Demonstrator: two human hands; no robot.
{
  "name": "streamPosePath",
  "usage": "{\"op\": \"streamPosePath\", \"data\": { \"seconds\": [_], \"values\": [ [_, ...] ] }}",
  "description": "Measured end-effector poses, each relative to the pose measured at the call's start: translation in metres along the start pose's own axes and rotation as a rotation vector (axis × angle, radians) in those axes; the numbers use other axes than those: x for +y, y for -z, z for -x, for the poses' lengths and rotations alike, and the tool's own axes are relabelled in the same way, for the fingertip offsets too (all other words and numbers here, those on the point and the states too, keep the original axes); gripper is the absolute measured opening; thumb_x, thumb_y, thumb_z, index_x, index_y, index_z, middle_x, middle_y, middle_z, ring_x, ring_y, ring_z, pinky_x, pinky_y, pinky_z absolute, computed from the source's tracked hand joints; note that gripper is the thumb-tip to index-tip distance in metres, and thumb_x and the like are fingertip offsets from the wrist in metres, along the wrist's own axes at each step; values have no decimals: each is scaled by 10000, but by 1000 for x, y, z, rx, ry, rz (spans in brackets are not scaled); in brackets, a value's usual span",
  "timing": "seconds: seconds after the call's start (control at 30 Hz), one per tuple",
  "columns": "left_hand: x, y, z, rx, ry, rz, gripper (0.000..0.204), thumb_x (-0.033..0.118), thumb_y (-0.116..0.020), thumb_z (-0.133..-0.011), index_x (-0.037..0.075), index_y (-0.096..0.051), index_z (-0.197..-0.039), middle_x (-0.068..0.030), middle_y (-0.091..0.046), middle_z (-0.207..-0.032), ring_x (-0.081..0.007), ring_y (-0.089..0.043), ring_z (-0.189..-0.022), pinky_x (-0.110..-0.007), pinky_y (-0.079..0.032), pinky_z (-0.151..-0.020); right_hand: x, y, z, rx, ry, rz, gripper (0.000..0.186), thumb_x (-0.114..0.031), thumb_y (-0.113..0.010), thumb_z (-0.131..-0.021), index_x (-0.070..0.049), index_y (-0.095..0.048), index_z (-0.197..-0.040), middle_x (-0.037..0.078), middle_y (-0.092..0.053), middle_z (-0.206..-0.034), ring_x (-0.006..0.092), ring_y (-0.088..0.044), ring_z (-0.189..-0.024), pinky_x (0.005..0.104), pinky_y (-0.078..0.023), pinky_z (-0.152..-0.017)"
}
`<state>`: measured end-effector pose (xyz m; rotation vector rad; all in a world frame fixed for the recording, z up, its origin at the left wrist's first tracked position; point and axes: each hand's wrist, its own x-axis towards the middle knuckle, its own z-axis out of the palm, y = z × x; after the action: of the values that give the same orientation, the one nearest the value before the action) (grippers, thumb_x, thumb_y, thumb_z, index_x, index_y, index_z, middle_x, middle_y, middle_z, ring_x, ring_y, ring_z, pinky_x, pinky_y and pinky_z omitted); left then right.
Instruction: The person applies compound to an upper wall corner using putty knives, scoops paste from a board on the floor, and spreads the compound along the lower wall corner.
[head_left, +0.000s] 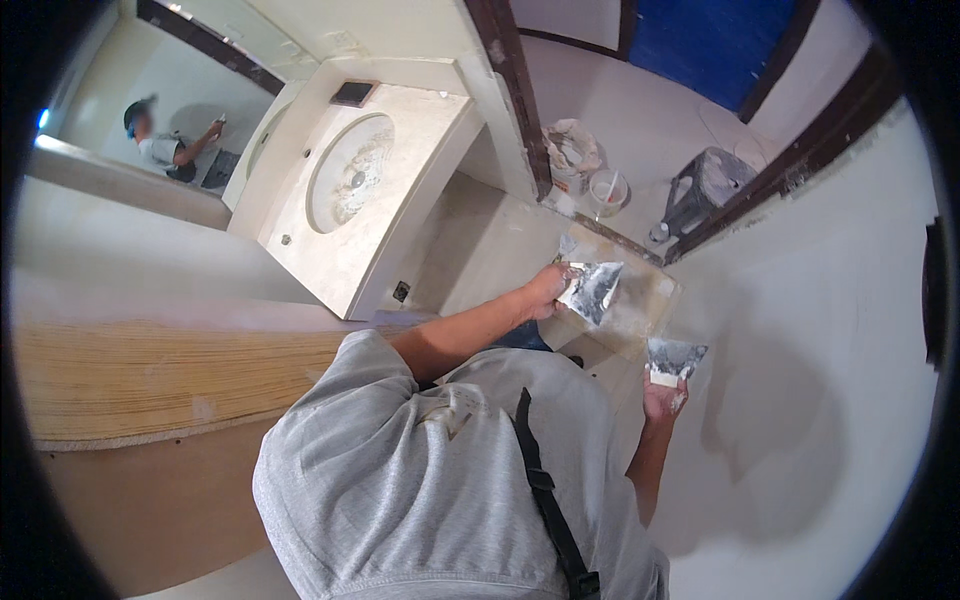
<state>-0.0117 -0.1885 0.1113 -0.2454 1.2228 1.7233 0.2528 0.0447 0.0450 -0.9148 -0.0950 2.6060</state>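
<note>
My left hand point(545, 291) is closed around a wide putty knife point(597, 292), its blade smeared with grey-white compound. Lower and to the right, my right hand point(664, 400) grips a second putty knife point(679, 356) by its pale handle, the blade pointing up and away from me. That blade is close to the white wall point(830, 290) on my right; whether it touches cannot be made out. The two knives are apart from each other. White dust or compound marks my fingers.
A stained sink counter point(385, 240) stands at the left, below a mirror point(90, 100). Beyond the dark doorframe point(510, 90) are a bag-lined bucket point(572, 150), a small tub point(608, 192) and a grey plastic stool point(705, 190). A dusty board point(650, 300) lies below my hands.
</note>
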Motion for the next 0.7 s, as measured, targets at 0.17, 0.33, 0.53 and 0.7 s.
{"op": "streamPosePath", "data": {
  "seconds": [0.17,0.33,0.53,0.7],
  "values": [
    [28,13,19,-35,11,18,135,183,-486,-925,108,-577,-991,32,-604,-723,-87,-583,-528,-223,-414,-378,27,-15,3,-17,-19,23,449,-317,-463,-902,-136,-469,-1312,77,-459,-1384,292,-417,-1269,518,-324,-1032],
    [67,39,21,-43,20,53,171,181,-497,-928,116,-573,-1068,19,-641,-852,-77,-611,-614,-216,-451,-433,71,-65,14,39,45,132,462,-386,-489,-889,-152,-486,-1287,79,-489,-1336,301,-485,-1180,508,-418,-950],
    [102,120,-11,82,-42,161,272,152,-402,-952,138,-540,-1185,28,-634,-1037,-107,-604,-965,-363,-483,-790,140,-146,-22,-77,-45,267,504,-431,-421,-902,-165,-457,-1328,59,-490,-1349,267,-455,-1220,495,-363,-995],
    [170,157,5,-75,44,145,313,90,-408,-949,124,-480,-1252,-24,-601,-1132,-168,-585,-1036,-376,-471,-892,208,-216,-63,-287,24,707,488,-417,-428,-924,-156,-456,-1337,63,-472,-1376,294,-421,-1267,533,-315,-1043]
  ]
}}
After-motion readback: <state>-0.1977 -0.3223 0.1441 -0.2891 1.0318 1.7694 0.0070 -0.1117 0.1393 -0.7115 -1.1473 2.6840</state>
